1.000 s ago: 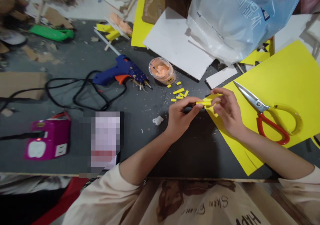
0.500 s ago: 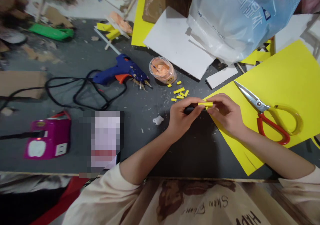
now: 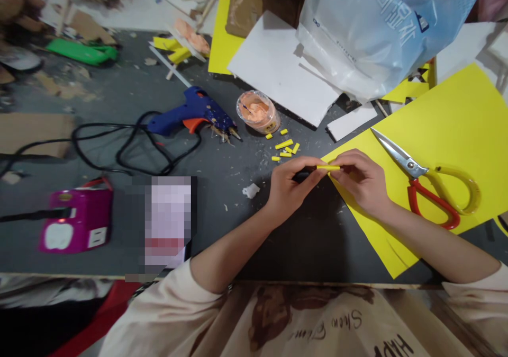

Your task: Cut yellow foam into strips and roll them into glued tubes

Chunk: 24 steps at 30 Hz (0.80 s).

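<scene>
Between my two hands is a small yellow paper roll (image 3: 328,168), pinched at both ends. My left hand (image 3: 291,185) grips its left end with thumb and forefinger, and my right hand (image 3: 363,179) has the other end the same way. Several short yellow pieces (image 3: 284,144) lie on the dark table just beyond my left hand. Under my right hand spreads a large yellow sheet (image 3: 448,129). Scissors (image 3: 413,166) with one red and one yellow handle rest on that sheet, blades parted a little or closed, I cannot tell.
A blue glue gun (image 3: 198,110) with a black cord lies left of an open jar (image 3: 257,112) of peach paste. A magenta power box (image 3: 77,219) and a blurred-out phone (image 3: 170,214) are at the left. White board (image 3: 278,65) and a plastic bag (image 3: 369,34) stand behind.
The yellow roll has turned slightly between my fingertips and shifted a little to the right. My right fingers have closed nearer to the left ones. Everything else stays put.
</scene>
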Each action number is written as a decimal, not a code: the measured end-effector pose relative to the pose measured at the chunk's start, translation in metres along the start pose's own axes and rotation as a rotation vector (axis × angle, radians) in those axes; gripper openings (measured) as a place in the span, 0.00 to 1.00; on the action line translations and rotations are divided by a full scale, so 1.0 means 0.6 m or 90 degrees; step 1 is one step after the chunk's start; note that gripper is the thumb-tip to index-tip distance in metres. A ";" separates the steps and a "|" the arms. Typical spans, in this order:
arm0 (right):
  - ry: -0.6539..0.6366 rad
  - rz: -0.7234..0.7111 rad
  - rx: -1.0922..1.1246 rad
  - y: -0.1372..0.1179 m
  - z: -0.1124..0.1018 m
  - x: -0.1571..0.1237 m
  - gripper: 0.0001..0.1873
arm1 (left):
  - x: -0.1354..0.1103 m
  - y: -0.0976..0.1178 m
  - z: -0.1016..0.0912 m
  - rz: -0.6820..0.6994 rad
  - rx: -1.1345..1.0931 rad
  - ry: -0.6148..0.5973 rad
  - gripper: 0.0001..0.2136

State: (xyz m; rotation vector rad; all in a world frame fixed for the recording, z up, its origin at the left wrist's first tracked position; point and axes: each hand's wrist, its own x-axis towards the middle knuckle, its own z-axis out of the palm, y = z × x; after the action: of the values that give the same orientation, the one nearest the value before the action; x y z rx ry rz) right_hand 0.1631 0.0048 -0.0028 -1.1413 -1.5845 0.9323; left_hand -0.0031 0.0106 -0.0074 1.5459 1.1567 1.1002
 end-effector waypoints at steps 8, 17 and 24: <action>-0.004 0.010 0.003 0.000 0.001 -0.003 0.02 | 0.002 -0.001 -0.001 0.059 0.006 -0.012 0.06; 0.001 -0.025 -0.007 0.000 0.002 -0.003 0.01 | 0.003 -0.002 0.000 0.081 0.011 -0.031 0.06; -0.013 -0.028 -0.026 -0.001 0.000 -0.001 0.02 | 0.004 -0.004 -0.001 0.101 0.002 -0.037 0.05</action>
State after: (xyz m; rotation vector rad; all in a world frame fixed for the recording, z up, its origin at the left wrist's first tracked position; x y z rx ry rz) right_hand 0.1630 0.0038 -0.0024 -1.1244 -1.6459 0.8888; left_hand -0.0036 0.0133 -0.0096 1.6835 1.0106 1.1488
